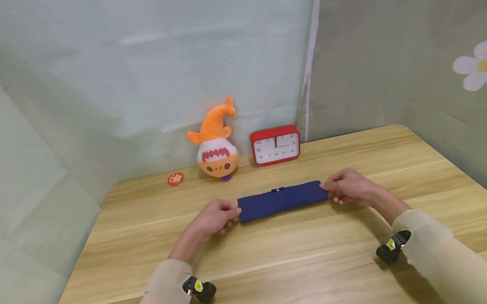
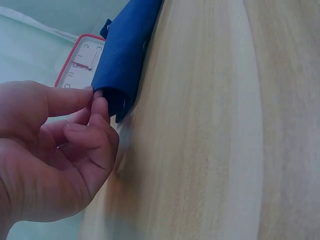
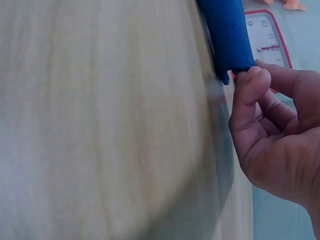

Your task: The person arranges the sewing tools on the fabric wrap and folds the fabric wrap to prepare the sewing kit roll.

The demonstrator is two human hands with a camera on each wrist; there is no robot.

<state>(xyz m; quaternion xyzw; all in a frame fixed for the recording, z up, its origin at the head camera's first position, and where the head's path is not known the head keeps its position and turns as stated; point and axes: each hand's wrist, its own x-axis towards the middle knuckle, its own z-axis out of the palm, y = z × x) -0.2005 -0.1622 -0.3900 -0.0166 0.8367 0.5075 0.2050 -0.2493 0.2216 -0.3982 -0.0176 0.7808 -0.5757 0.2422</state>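
A long, narrow dark blue piece of cloth (image 1: 282, 201), folded or rolled over on itself, stretches between my two hands above the wooden table (image 1: 283, 276). A small dark clasp (image 1: 277, 189) sits midway along its far edge. My left hand (image 1: 215, 218) pinches the left end between thumb and fingers. At the opposite end, the right hand (image 1: 349, 186) grips the corner in the same way. In the left wrist view, the blue cloth (image 2: 127, 55) shows an open, curled end with a hollow inside. Seen from the right wrist, the cloth (image 3: 227, 35) curves over like a tube.
Behind the cloth stands a red-framed clock (image 1: 276, 145), with an orange and white plush toy (image 1: 217, 147) to its left. A round red disc (image 1: 175, 179) lies near the back left edge. Pale curtains (image 1: 172, 70) hang around the table.
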